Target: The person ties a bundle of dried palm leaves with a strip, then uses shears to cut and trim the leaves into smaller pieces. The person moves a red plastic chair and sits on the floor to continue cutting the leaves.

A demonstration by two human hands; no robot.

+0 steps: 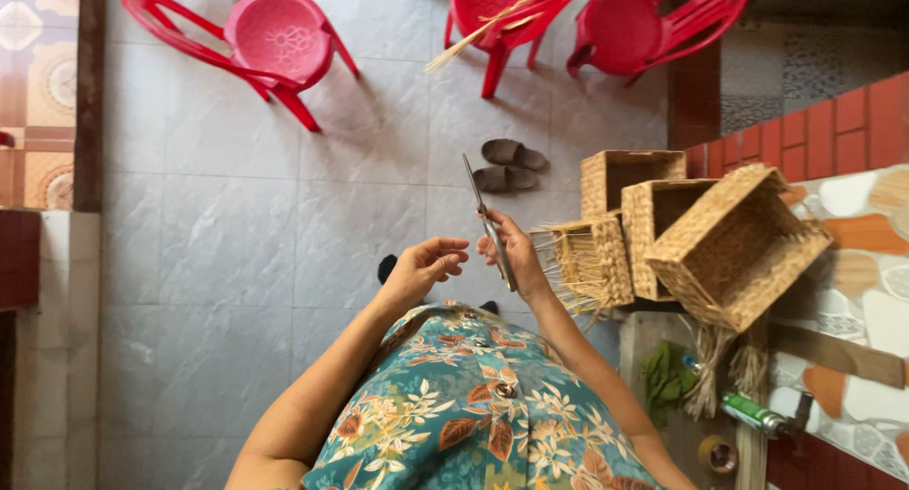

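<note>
My right hand (511,253) grips a long pair of scissors (483,215), blades pointing up and away over the grey tiled floor. My left hand (426,266) is beside it, palm up, fingers curled loosely and holding nothing. Just right of my right hand stands a half-woven straw basket (592,263) with loose strands sticking out. My floral-patterned dress fills the bottom of the view.
Three finished woven baskets (734,244) are stacked at the right beside a brick wall. Red plastic chairs (275,40) stand at the top, one with straw stalks across it. Brown slippers (507,165) lie on the floor. A green bottle (757,414) and tape roll (717,454) lie at lower right.
</note>
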